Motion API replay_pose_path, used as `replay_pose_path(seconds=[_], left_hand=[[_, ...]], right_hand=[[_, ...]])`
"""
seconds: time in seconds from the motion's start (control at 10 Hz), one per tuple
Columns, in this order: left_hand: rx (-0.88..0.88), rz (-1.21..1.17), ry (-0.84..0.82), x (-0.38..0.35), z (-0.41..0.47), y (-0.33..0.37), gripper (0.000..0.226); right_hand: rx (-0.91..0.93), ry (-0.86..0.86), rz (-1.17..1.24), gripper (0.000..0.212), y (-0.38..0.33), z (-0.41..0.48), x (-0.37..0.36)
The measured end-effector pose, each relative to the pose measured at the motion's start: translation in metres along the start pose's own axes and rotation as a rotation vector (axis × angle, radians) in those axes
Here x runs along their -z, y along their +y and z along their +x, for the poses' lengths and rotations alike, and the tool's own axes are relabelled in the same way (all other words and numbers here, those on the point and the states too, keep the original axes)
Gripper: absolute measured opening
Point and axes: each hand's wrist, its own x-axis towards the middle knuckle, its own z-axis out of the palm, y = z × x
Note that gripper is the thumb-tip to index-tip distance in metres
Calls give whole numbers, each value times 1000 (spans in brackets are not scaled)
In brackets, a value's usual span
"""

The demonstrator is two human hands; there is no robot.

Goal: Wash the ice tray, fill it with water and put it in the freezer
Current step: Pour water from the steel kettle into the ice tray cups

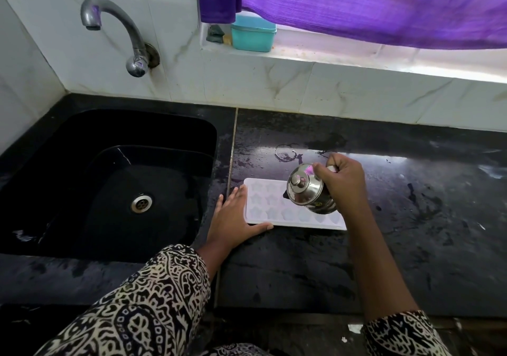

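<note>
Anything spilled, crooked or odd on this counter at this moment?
Water lies spilled on the black counter: a ring-shaped wet mark behind the ice tray, plus scattered splashes. The steel pot, tilted over the tray in the right hand, has its lid on. The tray lies flat.

The tabletop (301, 268) is a black polished stone slab with wet patches and a ring-shaped water mark toward the wall. A seam runs front to back just right of the black sink (82, 147) set into it. A white ice tray (271, 210) with star-shaped cells lies flat on the tabletop immediately right of the seam. The left hand (233, 218) rests flat on the tabletop, touching the tray's left end.
</note>
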Motion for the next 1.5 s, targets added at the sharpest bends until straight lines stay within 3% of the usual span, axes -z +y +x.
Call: replay_pose_path(seconds=[1.3, 1.5], left_hand=[[0, 1, -5, 1, 0, 0, 116], [-12, 7, 10, -1, 1, -1, 126]], right_hand=[[27, 0, 3, 37, 0, 3, -4], [38, 9, -16, 33, 1, 3, -5]])
